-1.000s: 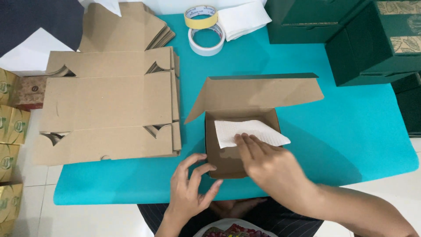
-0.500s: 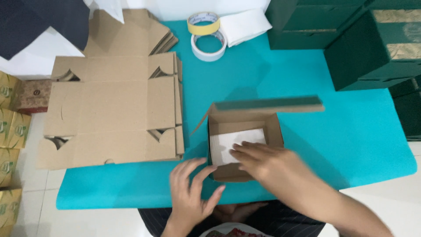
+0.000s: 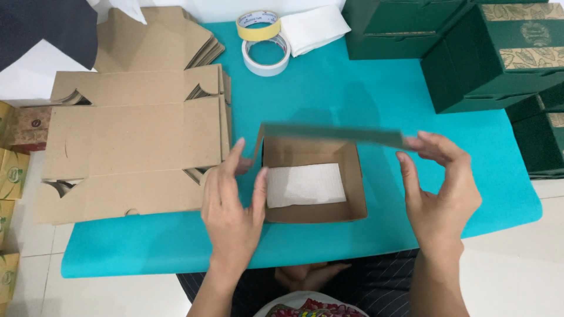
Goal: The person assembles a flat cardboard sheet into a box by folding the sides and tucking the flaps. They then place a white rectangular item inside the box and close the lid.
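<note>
We have the small brown cardboard box [image 3: 314, 202] at the centre of the teal table [image 3: 352, 100], white paper [image 3: 305, 185] lying flat inside it. Our left hand [image 3: 232, 205] rests open against the box's 9 o'clock wall, gripping nothing, while our right hand [image 3: 440, 188] pinches the 3 o'clock end of the raised lid flap [image 3: 332, 134]. Flat cardboard blanks [image 3: 135, 141] lie at 9 o'clock, tape rolls [image 3: 265, 42] at 12, dark green boxes [image 3: 482, 53] at 2.

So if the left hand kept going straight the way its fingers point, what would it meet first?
Probably the raised lid of the small cardboard box: the left hand points up the table along the box's left wall, though depth is unclear.
</note>
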